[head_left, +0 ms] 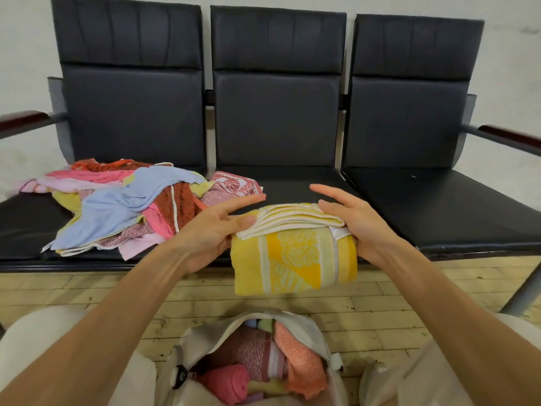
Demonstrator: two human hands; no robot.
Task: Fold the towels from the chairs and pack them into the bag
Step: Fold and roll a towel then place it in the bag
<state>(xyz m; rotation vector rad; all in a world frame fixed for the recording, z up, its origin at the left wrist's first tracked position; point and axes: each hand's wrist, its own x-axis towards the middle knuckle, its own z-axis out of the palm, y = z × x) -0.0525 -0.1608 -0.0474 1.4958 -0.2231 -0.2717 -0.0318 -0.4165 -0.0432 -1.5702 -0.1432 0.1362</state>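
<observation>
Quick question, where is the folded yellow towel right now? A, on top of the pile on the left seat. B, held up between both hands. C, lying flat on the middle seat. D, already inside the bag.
B: the yellow towel hangs in front of the seats, held between the left hand and the right hand, not yet in the open bag nearer the person.
</observation>
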